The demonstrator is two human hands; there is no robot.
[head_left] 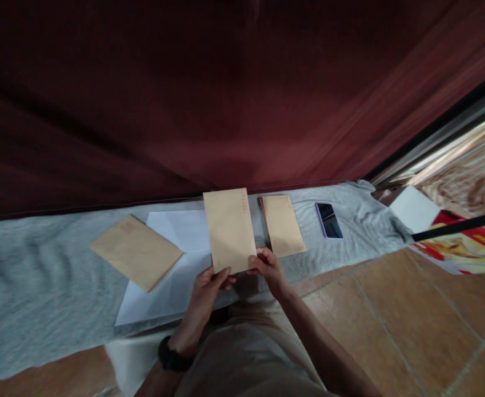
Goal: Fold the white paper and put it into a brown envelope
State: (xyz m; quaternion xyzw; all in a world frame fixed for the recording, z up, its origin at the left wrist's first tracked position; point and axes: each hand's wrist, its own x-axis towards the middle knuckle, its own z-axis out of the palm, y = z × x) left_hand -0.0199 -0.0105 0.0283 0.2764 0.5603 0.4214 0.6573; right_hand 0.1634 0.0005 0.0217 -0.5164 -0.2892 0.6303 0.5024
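Hands hold up a brown envelope (230,229).
Left hand (209,286) and right hand (269,267) each pinch its bottom edge, fingers closed on it, above white paper (176,275) on a grey cloth (39,275). Another envelope (137,251), a stack (283,223) and a phone (329,220) lie nearby.

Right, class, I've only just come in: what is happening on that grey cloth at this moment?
A person holds one brown envelope by its near end, left hand and right hand each gripping a corner. It is lifted above white paper sheets on the grey cloth. Another envelope lies to the left, a small stack of envelopes to the right, and a phone beyond that.
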